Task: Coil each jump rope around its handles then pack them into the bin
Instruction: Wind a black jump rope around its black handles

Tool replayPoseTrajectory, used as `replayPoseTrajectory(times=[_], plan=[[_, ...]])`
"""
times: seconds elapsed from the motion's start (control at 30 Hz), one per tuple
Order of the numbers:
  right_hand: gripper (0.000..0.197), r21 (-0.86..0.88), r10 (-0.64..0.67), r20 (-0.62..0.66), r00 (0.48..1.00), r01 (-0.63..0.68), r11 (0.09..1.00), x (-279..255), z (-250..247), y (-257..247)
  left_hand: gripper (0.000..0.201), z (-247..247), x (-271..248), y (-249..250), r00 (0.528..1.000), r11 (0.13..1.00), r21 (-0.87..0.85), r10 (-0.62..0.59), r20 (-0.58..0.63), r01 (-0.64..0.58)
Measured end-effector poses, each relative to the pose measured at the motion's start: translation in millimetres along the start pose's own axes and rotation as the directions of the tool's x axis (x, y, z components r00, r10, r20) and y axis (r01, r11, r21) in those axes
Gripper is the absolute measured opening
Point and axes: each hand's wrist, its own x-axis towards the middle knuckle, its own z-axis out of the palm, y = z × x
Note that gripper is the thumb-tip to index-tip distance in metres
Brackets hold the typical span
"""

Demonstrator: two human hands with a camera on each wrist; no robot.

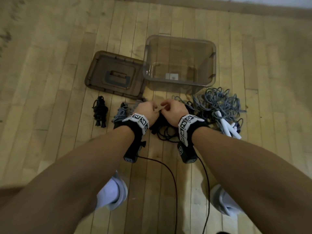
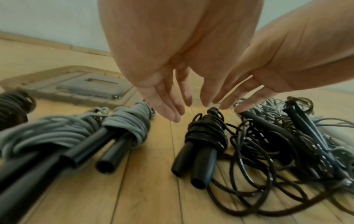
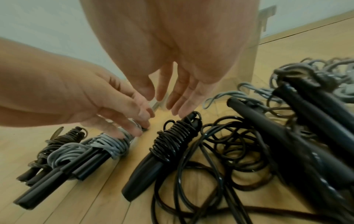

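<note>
Pale wooden floorboards point(image 1: 168, 166) run beneath everything. Both hands are held with fingers extended and loosely spread, nothing gripped: the left hand point(image 2: 172, 72) hovers above the coiled grey ropes point(image 2: 122, 127), the right hand point(image 3: 178, 72) just above the half-wound black jump rope point(image 3: 172, 145), whose handles lie side by side while most of its cord is sprawled loose. Beyond it an uncoiled tangle point(image 1: 217, 105) waits beside the clear bin point(image 1: 180, 63), which is seen without rope inside, its lid point(image 1: 114, 75) laid alongside. Coiling is judged midway; next, the black rope's handles must be grasped and the slack wound on.
</note>
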Motion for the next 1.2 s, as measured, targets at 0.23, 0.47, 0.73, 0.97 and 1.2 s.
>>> replayPoseTrajectory(times=[0.23, 0.47, 0.73, 0.97, 1.2], plan=[[0.016, 0.020, 0.153, -0.008, 0.988, -0.152, 0.988, -10, -1, 39, 0.067, 33, 0, 6, 0.996, 1.000, 0.005, -0.026, 0.087, 0.026], [0.037, 0.025, 0.161, 0.083, 0.983, -0.164, 0.986, -15, 5, 51, 0.069, 41, 9, 11, 0.990, 0.997, 0.041, -0.069, 0.124, 0.064], [0.036, 0.081, 0.174, 0.053, 0.983, -0.178, 0.981, -39, -20, 48, 0.057, 17, -11, 32, 0.994, 0.997, -0.022, -0.069, 0.080, 0.071], [0.046, 0.004, 0.167, 0.078, 0.983, -0.168, 0.986, -56, -21, 49, 0.054, 26, -27, 19, 0.989, 0.989, 0.034, -0.143, 0.021, 0.142], [0.040, -0.052, 0.330, -0.073, 0.941, -0.334, 0.941, -50, -9, 64, 0.073, 37, -18, 5, 0.979, 0.947, 0.247, -0.200, -0.042, 0.204]])
